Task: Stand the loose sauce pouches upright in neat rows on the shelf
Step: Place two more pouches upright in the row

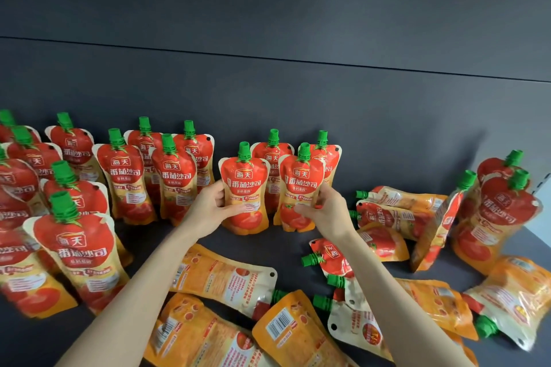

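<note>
Left hand [208,210] grips glossy red-and-orange plastic spouted sauce pouch with ribbed green screw cap [245,197] by its left edge. Thumb curled over the front, fingers wrapped behind. Pouch upright, base down on matte dark grey shelf [256,247], mid-shelf.

Right hand [326,208] holds second matching pouch [298,188] just beside the first. Thumb across the front, fingers curled round the right edge. Also upright, base at shelf surface.

Two more upright pouches [272,155] stand close behind these.

Left: standing rows of same pouches [125,176], bulgy bottoms, tapered tops, caps up.

Front and right: loose pouches lying flat [226,280]. Crinkly film, mostly back side up showing orange print and barcodes. Spouts point various ways, some overlap.

Far right: small cluster of upright pouches [504,208], with one leaning pouch [441,223] tilted against it.

Smooth dark grey back panel [268,83] behind all.
</note>
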`<state>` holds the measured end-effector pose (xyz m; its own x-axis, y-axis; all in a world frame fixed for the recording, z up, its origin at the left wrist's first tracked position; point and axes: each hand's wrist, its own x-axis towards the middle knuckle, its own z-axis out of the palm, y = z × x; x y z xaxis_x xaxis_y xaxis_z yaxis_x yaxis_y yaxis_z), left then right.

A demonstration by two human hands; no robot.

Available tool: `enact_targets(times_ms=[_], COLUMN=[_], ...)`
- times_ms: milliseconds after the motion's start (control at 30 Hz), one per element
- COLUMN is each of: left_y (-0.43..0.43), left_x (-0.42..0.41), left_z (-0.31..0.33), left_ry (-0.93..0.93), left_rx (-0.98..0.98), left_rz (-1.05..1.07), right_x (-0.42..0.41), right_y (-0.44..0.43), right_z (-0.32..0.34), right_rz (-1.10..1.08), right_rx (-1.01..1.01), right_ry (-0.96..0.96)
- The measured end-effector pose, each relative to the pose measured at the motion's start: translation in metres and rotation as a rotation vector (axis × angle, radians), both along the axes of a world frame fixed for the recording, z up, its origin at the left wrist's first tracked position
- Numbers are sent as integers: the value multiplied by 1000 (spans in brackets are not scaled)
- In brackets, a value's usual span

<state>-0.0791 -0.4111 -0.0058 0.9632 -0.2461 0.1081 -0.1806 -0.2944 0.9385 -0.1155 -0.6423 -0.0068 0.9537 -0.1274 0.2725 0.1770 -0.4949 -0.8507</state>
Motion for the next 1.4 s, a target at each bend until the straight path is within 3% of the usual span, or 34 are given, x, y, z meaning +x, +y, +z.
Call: enact_targets(times_ms=[933, 1167, 1400], left_y=[-4, -3, -6], left_x=[-3, -19, -52], left_z=[-5, -5, -5], left_ry=[-7, -107, -309], left_rx=[167, 251, 341], left_rz=[116, 197, 351], right_x=[0, -11, -35], right_y=[1, -1, -10], right_z=[-1, 3, 5], right_rz=[42, 21, -116], right_rx=[-24, -27, -170], right_ry=[84, 52, -26])
